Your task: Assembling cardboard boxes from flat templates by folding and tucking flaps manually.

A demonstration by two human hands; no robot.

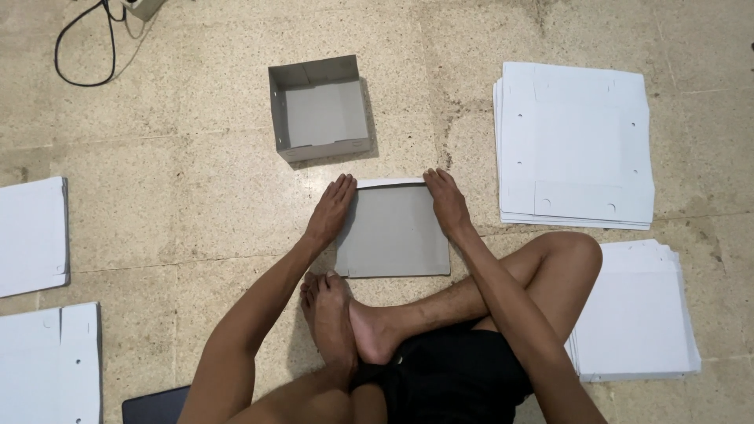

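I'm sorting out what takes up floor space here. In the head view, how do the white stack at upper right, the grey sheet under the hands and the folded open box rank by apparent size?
1. White stack of flat sheets, clearly largest.
2. Grey cardboard sheet.
3. Folded open box.
The sheet and box look close; the box lies farther from the camera, so that order is unsure.

Looks like a home or small workroom floor used for box folding: speckled stone floor tiles (pixel 196 173), stacks of flat white cardboard sheets (pixel 577 141), a folded box (pixel 320 110), a black cable (pixel 82 47).
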